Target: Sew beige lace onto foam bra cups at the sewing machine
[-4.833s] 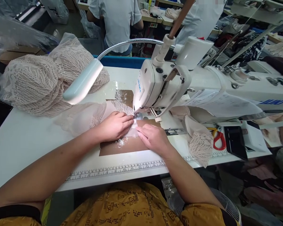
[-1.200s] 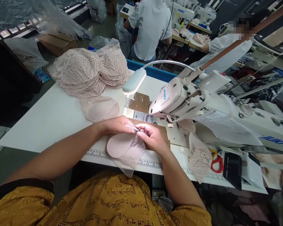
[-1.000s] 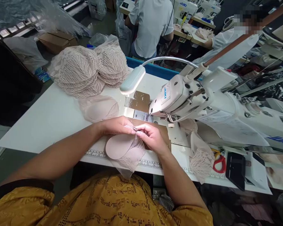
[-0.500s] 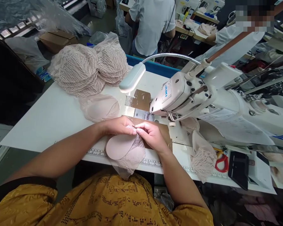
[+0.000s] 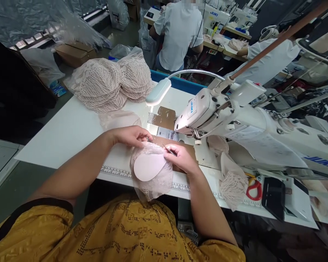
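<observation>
A pale pink lace bra cup [image 5: 150, 168] with a smooth padded lining hangs partly over the table's front edge. My left hand [image 5: 132, 136] pinches its upper edge between thumb and fingers. At the cup's upper right, my right hand [image 5: 179, 156] is closed around a slim, dark pointed tool [image 5: 167, 148], whose tip points up and left; its exact kind is unclear. Those right fingers also touch the lace edge. Just beyond the hands stands a white sewing machine [image 5: 202, 109], its needle area apart from the cup.
Stacked lace cups [image 5: 98, 85] rest at the back left, near a loose sheer piece [image 5: 118, 119]. A lamp [image 5: 159, 92] overhangs the table. Rightward lie lace pieces [image 5: 232, 185], red-handled scissors [image 5: 254, 191] and a black phone [image 5: 273, 198]. Two people sit beyond.
My hands have moved apart, the left going up and left. The cup has turned and spread flatter, with its lining facing up. The pointed tool shows more clearly. The view has shifted slightly.
</observation>
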Tool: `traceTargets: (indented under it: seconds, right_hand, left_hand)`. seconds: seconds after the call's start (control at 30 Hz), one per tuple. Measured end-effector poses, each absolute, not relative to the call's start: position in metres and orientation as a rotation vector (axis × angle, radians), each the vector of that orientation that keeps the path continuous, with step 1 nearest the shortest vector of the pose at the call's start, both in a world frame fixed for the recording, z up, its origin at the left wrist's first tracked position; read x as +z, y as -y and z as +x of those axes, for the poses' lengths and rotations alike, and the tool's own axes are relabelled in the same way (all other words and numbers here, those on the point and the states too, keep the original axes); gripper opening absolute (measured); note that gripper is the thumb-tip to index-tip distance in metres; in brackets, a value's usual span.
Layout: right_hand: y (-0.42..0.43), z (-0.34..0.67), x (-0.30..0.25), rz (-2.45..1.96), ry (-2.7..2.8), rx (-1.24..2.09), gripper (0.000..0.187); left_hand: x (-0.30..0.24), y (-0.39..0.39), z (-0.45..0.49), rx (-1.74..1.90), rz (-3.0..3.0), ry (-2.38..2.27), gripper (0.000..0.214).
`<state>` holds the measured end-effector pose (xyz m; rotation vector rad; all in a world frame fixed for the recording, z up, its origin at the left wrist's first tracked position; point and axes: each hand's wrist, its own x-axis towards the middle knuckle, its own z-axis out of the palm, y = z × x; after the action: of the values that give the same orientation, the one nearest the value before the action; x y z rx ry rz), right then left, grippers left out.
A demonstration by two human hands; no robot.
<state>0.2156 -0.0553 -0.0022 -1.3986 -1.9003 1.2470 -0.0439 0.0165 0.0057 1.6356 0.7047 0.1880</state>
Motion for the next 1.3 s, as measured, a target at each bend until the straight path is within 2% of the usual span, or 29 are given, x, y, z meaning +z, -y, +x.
traceTargets:
  seconds: [0.13,0.27,0.37,0.53,0.8,0.93,1.3]
  right_hand:
    - [0.054,0.207,-0.005,-1.396,1.783,1.221,0.032]
    - [0.056,0.2,-0.008,-1.306,1.891,1.183,0.02]
    - [0.061,0.202,-0.006,-1.24,1.915,1.155,0.022]
    - [0.066,0.204,-0.003,-1.171,1.831,1.186,0.024]
    - [0.068,0.207,-0.007,-1.181,1.855,1.17,0.028]
    - [0.065,0.218,-0.004,-1.247,1.863,1.072,0.038]
    - [0.063,0.218,0.003,-1.253,1.925,1.189,0.025]
  left_hand:
    - [0.004,-0.005,-0.027,0.232,1.666,-0.66,0.048]
    - [0.02,0.006,-0.023,0.406,1.884,-0.719,0.032]
    - [0.033,0.011,-0.039,0.396,1.897,-0.857,0.026]
    - [0.023,0.024,-0.047,0.107,1.625,-0.768,0.034]
    - [-0.002,0.043,-0.002,0.51,1.253,-0.769,0.034]
    - [-0.005,0.041,-0.001,0.579,1.358,-0.818,0.032]
    - [-0.009,0.038,-0.001,0.536,1.394,-0.727,0.037]
